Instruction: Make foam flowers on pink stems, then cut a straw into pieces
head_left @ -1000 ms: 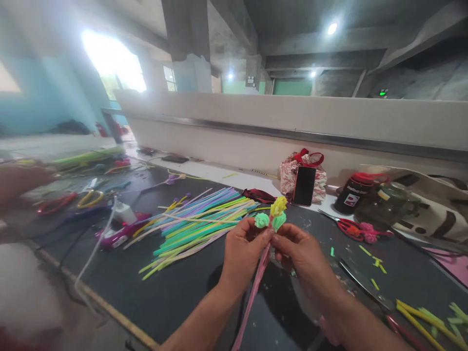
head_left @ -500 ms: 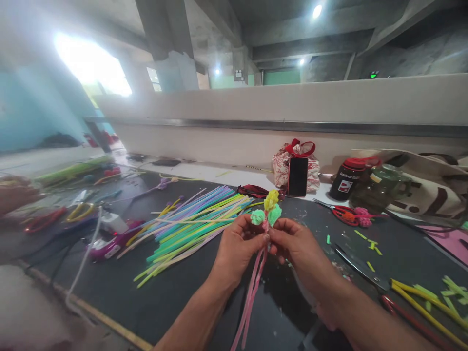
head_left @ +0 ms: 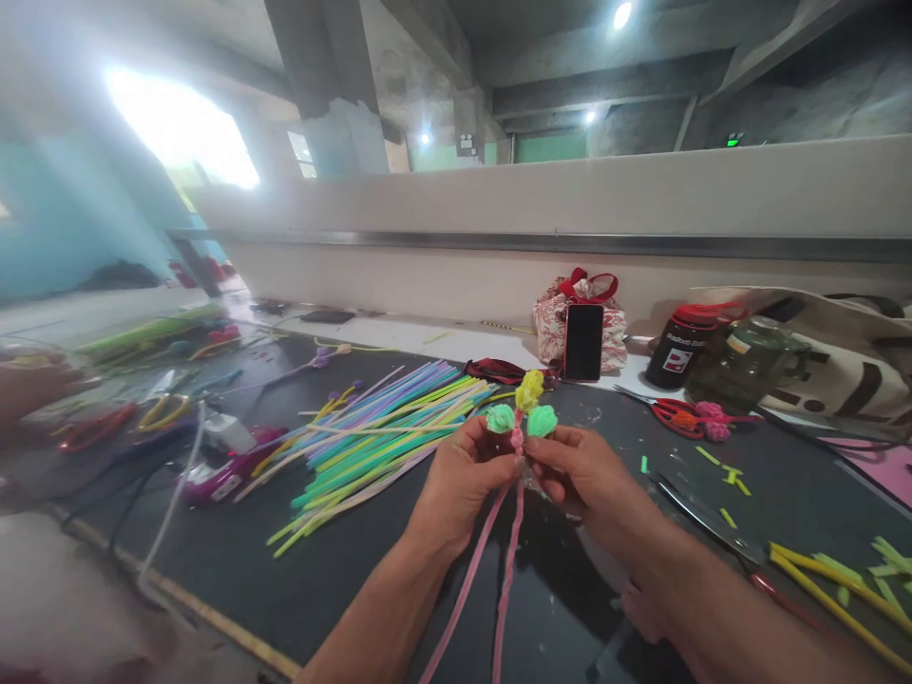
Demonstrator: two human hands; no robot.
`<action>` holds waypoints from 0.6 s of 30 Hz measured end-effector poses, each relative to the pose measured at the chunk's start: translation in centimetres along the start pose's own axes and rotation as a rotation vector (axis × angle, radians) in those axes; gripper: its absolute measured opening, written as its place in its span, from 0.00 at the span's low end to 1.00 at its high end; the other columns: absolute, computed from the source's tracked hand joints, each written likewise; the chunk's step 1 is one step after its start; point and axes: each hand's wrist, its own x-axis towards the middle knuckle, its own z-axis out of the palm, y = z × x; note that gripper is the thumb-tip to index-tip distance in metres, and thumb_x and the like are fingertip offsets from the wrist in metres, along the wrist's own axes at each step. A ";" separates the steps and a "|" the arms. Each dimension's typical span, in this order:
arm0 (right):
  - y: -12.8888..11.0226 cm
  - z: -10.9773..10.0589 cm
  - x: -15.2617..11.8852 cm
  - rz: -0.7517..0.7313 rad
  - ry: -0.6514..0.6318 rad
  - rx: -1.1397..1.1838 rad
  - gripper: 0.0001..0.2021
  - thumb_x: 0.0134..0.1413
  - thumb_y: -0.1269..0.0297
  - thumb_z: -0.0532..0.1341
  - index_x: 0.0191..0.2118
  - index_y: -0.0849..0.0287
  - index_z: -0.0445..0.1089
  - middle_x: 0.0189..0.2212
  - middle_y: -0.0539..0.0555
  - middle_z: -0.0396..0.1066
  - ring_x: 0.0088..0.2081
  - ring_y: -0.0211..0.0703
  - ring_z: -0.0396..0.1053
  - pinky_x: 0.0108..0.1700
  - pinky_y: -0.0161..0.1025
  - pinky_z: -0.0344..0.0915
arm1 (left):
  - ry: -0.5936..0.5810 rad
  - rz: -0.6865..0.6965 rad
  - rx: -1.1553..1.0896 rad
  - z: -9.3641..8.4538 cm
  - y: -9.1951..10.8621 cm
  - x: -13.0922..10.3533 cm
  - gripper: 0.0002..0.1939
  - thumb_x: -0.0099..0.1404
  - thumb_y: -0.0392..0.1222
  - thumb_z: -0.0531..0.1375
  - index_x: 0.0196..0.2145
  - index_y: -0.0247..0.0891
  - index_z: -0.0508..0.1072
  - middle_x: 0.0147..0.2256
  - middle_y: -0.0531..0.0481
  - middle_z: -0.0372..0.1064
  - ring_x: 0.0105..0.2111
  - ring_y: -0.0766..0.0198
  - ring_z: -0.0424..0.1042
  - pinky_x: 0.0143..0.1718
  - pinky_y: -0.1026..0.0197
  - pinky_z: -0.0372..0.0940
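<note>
Dark surface (head_left: 342, 570) under a concrete ceiling, strewn with a fan of coloured straws (head_left: 377, 432). Left hand (head_left: 460, 480) and right hand (head_left: 580, 470) held close together above it, each pinching the pink stems (head_left: 507, 560) just below three small paper flowers (head_left: 522, 410). Phone (head_left: 583, 342) and red scissors (head_left: 674, 415) farther back.

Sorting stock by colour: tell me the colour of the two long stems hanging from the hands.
Pink stems, head view.
</note>
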 end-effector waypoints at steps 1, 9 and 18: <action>0.0 0.1 0.1 -0.016 0.007 -0.019 0.12 0.40 0.58 0.63 0.20 0.61 0.63 0.08 0.42 0.55 0.10 0.26 0.49 0.13 0.28 0.38 | -0.004 -0.002 -0.012 0.0 -0.1 0.0 0.14 0.46 0.30 0.62 0.33 0.34 0.69 0.30 0.51 0.69 0.29 0.68 0.67 0.34 0.65 0.61; -1.0 -0.8 -0.6 -0.229 0.089 -0.272 0.09 0.36 0.63 0.65 0.28 0.60 0.69 0.22 0.46 0.67 0.21 0.31 0.59 0.23 0.30 0.53 | 0.066 -0.061 -0.186 -0.1 0.3 0.1 0.13 0.46 0.29 0.62 0.32 0.35 0.68 0.28 0.53 0.66 0.25 0.71 0.66 0.29 0.68 0.61; -0.3 0.3 -1.0 -0.186 0.025 -0.113 0.09 0.40 0.62 0.64 0.27 0.62 0.68 0.20 0.47 0.66 0.20 0.31 0.59 0.22 0.29 0.53 | 0.067 -0.107 -0.329 0.2 -0.5 0.1 0.14 0.45 0.29 0.62 0.32 0.34 0.66 0.27 0.52 0.65 0.23 0.70 0.66 0.28 0.65 0.63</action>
